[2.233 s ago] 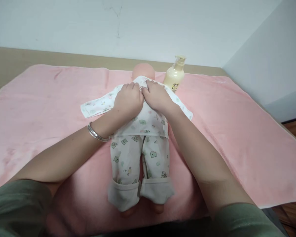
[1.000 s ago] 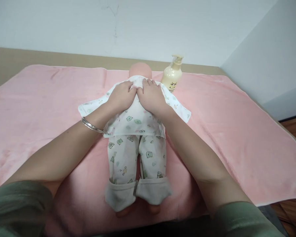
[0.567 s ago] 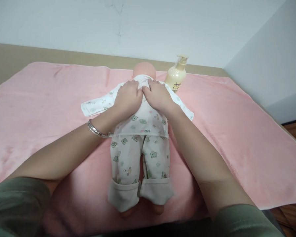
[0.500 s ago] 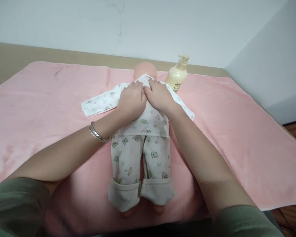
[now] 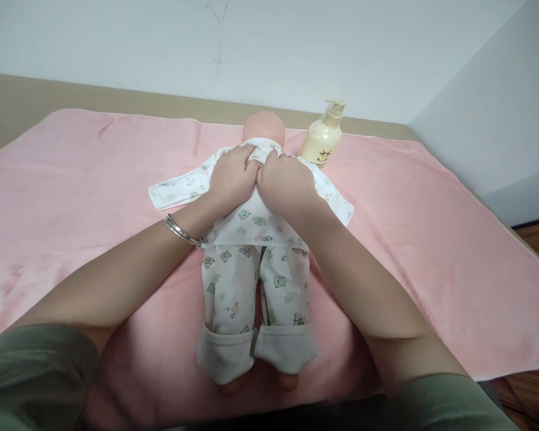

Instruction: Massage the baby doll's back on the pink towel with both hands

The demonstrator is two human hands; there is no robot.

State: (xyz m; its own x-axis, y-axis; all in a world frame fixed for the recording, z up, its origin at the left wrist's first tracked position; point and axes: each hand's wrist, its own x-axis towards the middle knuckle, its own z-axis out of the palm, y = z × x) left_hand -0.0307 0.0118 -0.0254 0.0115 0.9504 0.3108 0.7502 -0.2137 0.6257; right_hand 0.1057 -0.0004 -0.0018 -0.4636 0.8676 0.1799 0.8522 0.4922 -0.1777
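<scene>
A baby doll [image 5: 264, 126] lies stretched out on a pink blanket, its smooth head away from me and no face showing. It wears a white printed shirt [image 5: 259, 222] and matching trousers [image 5: 281, 281] with turned-up cuffs. My left hand [image 5: 234, 176], silver bangles at the wrist, is closed on the shirt's upper part. Beside it my right hand [image 5: 290, 182] is curled into the same cloth, thumbs almost touching. The fabric bunches up between them below the collar. Most fingertips are hidden in or behind the cloth.
A cream pump bottle [image 5: 323, 136] stands right of the doll's head. The pink blanket [image 5: 431, 239] covers the tabletop, whose tan edge [image 5: 130, 96] runs along the white wall. Wooden floor shows at the lower right.
Both hands have curled from lying flatter on the shirt into a closed hold, drawing slightly toward me. The cloth below the collar is now bunched, and more of the collar shows.
</scene>
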